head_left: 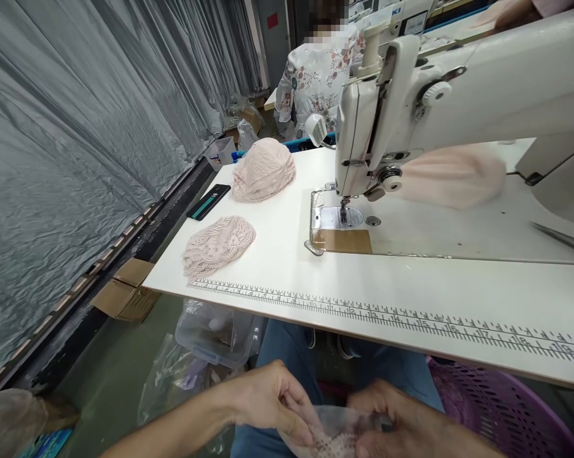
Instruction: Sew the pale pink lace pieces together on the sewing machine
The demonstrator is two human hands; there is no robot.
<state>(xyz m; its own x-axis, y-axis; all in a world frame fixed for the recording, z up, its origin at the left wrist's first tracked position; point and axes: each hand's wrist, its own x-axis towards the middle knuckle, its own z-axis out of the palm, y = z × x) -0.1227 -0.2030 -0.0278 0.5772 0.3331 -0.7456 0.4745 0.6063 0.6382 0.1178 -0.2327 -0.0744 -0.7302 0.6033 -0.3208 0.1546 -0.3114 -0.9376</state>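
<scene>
Low in the head view, over my lap, my left hand (274, 397) pinches a piece of sheer, pale pink lace fabric (332, 439) between thumb and fingers. On its other side, my right hand (396, 413) is closed on the same piece. The lower part of the fabric runs out of the picture. Beyond the table edge, a flat pale pink lace piece (220, 245) lies on the white table. Behind it is a domed stack of similar lace pieces (264, 168).
A sewing machine (363, 121) stands at the right, with pink cloth (453, 175) under its arm. A phone (208, 202) lies at the table's left edge. Below are a clear plastic bin (220, 331), a cardboard box (127, 292) and a purple basket (510, 407). Another person (315, 76) sits ahead.
</scene>
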